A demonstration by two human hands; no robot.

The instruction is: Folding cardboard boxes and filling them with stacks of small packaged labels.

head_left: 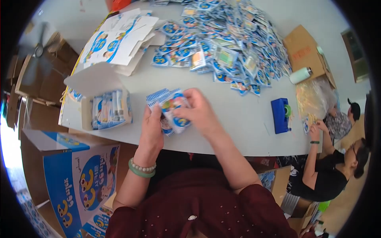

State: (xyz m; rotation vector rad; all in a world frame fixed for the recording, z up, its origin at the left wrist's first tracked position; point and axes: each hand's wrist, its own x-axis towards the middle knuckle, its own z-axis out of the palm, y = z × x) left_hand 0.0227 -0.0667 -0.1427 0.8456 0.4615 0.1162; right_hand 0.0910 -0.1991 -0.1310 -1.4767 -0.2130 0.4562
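Observation:
Several small blue-and-white printed packets [174, 111] are held together as a stack between my two hands, above the near edge of the table. My left hand [152, 126] grips the stack from its left side, thumb on the front. From the right, my right hand [199, 110] pinches the same packets with thumb and fingers. Just left of my hands stands an open white carton [87, 113], its lid flap raised, with packets [111, 108] packed upright inside. A large heap of similar packets [226, 47] covers the far middle of the table.
Flattened printed cartons [119, 39] lie stacked at the far left. A blue tape dispenser [279, 115] sits to the right; behind it are a pale green bottle [301, 75] and a cardboard box [303, 45]. A big printed box [79, 178] stands below the table's left edge. Co-workers [329, 170] sit at right.

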